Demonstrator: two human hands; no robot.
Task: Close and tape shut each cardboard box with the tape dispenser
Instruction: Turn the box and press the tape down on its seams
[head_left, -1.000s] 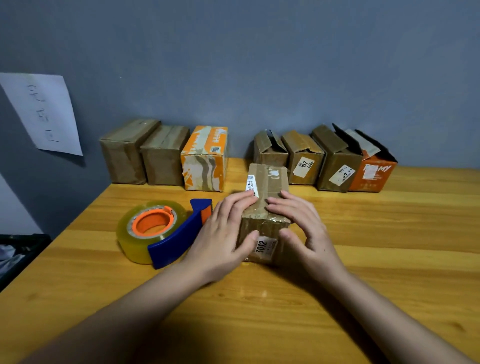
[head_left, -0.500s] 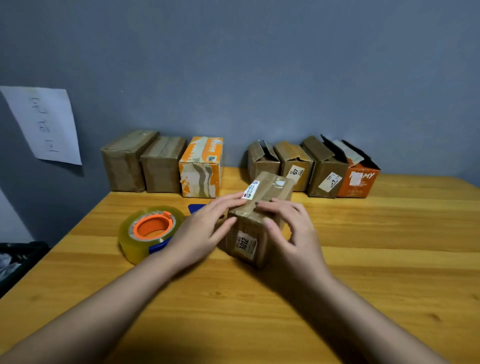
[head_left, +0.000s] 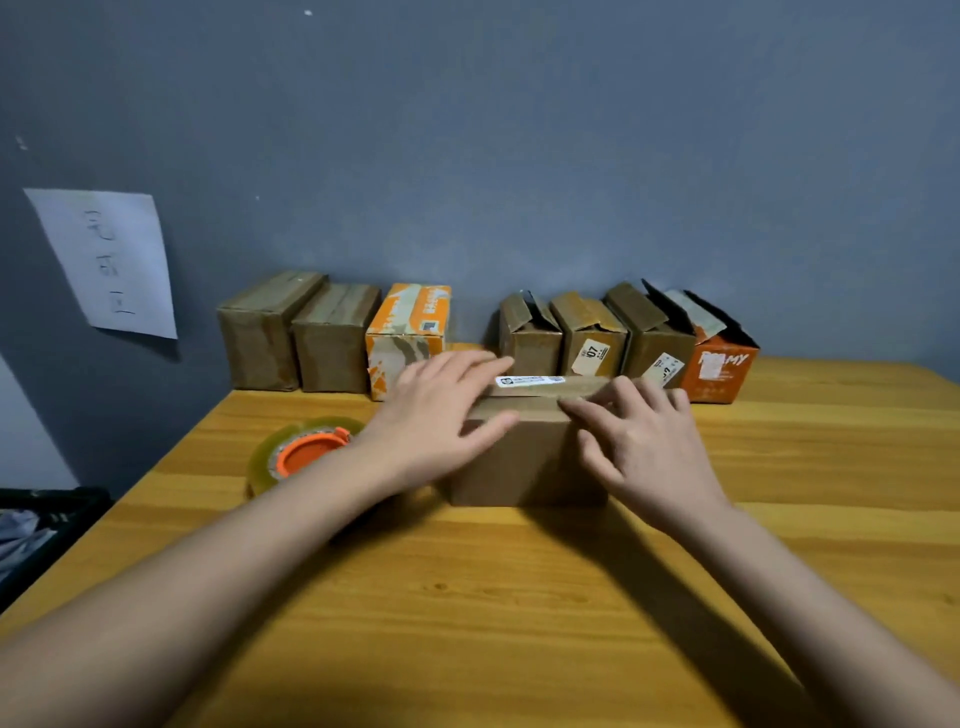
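Note:
A brown cardboard box (head_left: 524, 462) lies crosswise on the wooden table (head_left: 519, 623), its long side facing me and a white label on its far top edge. My left hand (head_left: 436, 421) lies over its left end, fingers across the top and thumb on the front face. My right hand (head_left: 644, 441) rests on its right end with fingers spread over the top. The tape dispenser (head_left: 304, 454), a clear roll with an orange core, sits left of the box, partly hidden behind my left forearm.
Against the grey wall stand three shut boxes (head_left: 332, 338) at left. To their right stand several boxes with raised flaps (head_left: 592, 332), the last one orange (head_left: 719, 369). A paper sheet (head_left: 109, 260) hangs on the wall. A dark bin (head_left: 36, 530) sits beyond the table's left edge.
Both hands turned the box from lengthwise to crosswise on the table. The view tilted up slightly. The dispenser stayed put.

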